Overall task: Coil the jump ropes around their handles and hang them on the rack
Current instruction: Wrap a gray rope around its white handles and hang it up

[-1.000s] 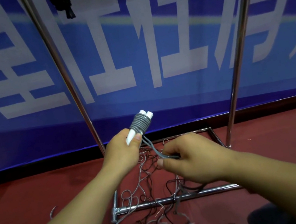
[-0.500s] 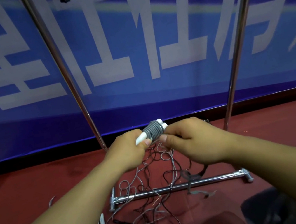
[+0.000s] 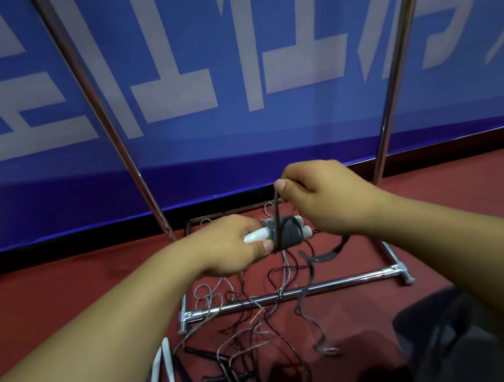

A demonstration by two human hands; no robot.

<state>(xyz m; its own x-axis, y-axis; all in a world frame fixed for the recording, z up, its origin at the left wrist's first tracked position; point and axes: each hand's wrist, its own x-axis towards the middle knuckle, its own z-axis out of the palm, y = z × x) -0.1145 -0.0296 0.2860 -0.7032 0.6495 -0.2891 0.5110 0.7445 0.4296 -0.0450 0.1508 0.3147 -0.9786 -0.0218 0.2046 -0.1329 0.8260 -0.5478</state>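
The left hand point(image 3: 230, 247) is gripping the white handles point(image 3: 256, 235) of a jump rope, its fingers clamped around them. The grey rope coil point(image 3: 287, 234) is sitting around the handles. The right hand point(image 3: 321, 199) is pinching the loose rope end point(image 3: 276, 210) above the coil. Other ropes point(image 3: 259, 331) are lying on the red floor point(image 3: 31, 308) beside the rack point(image 3: 293, 295).

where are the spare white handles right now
In the head view, the white handles lie on the red floor at lower left, beside the rack's base bar.
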